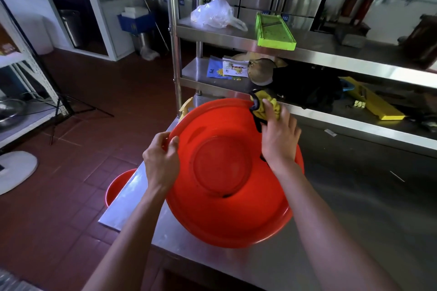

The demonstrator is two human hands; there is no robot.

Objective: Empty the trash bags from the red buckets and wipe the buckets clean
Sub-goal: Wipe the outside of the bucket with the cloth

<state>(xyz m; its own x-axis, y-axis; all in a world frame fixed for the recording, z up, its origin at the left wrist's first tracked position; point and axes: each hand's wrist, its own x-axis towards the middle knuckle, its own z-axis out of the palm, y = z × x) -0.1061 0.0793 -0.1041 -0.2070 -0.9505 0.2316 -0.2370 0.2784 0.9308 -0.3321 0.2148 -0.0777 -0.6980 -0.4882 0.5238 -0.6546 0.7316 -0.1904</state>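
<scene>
A bucket (234,172) is being held tilted on the desk (354,220), its opening facing the person. Its left rim is being gripped by the left hand (162,158), while a cloth (264,107) is being pressed to the far right rim by the right hand (279,134). A second bucket (117,186) is sitting on the floor (71,196), left of the desk (partly hidden by its edge). Shelves (307,54) are standing behind the desk.

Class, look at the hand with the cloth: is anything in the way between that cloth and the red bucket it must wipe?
Nothing visible. The right hand presses the yellow cloth directly against the far rim of the red bucket, which the left hand grips.
</scene>
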